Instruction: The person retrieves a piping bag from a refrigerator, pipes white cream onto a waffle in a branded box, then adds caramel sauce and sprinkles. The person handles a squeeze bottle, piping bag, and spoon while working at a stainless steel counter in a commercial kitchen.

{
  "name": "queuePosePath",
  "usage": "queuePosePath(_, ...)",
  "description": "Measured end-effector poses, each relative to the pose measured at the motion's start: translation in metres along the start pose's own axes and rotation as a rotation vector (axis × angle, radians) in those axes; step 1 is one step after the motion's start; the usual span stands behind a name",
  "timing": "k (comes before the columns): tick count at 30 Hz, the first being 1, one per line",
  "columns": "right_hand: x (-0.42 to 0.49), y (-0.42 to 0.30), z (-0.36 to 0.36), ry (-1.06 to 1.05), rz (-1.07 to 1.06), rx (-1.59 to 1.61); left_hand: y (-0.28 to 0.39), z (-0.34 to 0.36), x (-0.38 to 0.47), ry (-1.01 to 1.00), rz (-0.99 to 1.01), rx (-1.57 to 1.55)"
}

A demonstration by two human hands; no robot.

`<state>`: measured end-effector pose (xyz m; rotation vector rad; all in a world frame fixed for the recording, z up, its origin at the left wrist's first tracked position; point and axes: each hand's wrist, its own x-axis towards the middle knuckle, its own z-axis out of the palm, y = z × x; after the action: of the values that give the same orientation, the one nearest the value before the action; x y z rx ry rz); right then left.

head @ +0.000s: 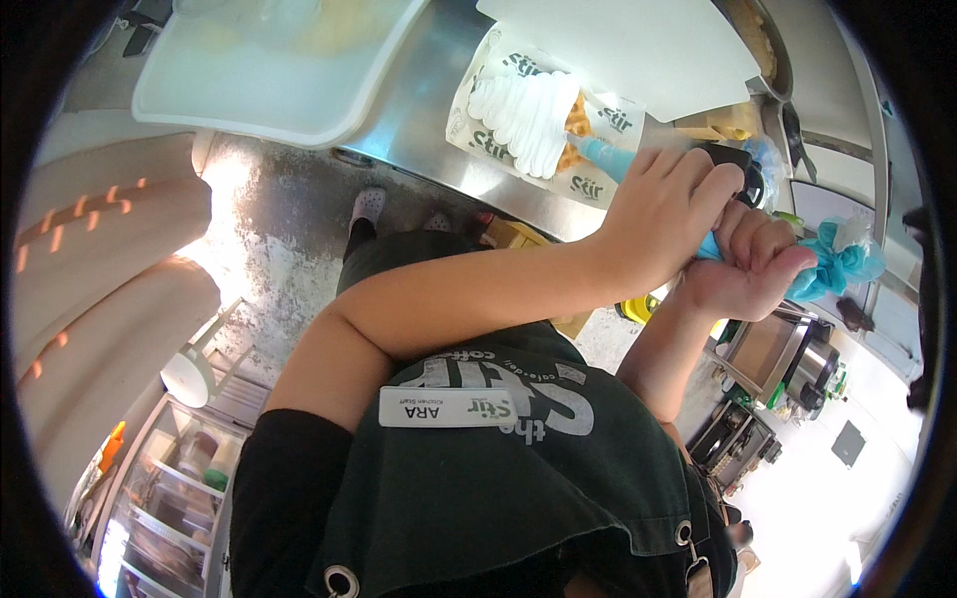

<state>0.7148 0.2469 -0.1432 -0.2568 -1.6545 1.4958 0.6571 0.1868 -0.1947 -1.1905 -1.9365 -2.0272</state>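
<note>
A blue piping bag [607, 158] runs from its narrow tip at the upper middle back through both my hands. My left hand [669, 202] closes round its front part, and my right hand [751, 261] grips it farther back, just before the bunched, knotted end. The tip touches or almost touches the edge of wavy rows of white cream [519, 123]. Beneath the cream lies a golden waffle [577, 119], showing along its right side. Printed paper [587, 187] lines the open box around it. The bag's middle is hidden by my fingers.
The white box lid [635, 52] stands open behind the waffle. A large translucent tub [329, 138] sits on the steel counter [419, 90] at upper left. A pan [777, 52], a yellow item [736, 119] and a dark object [729, 155] are near my hands.
</note>
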Motion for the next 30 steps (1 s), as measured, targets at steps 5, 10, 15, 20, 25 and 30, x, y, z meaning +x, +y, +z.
queuePosePath(5,0.012,0.01,0.001,0.019,-0.01,0.045,-0.011,0.004,0.013,0.025,0.036,-0.006)
queuePosePath(10,0.022,0.018,0.004,0.044,-0.012,0.059,-0.02,0.006,0.024,-0.005,0.044,-0.006)
queuePosePath(15,0.027,0.023,0.006,0.061,-0.027,0.037,-0.026,0.008,0.03,0.002,0.061,-0.032)
queuePosePath(20,0.023,0.021,0.005,0.099,-0.037,-0.037,-0.024,0.009,0.028,-0.007,0.051,-0.046)
queuePosePath(25,0.013,0.011,0.003,0.076,-0.024,-0.037,-0.014,0.006,0.018,-0.02,0.027,-0.041)
queuePosePath(30,0.001,0.002,0.004,0.075,-0.029,-0.037,-0.003,0.002,0.005,-0.031,0.001,-0.037)
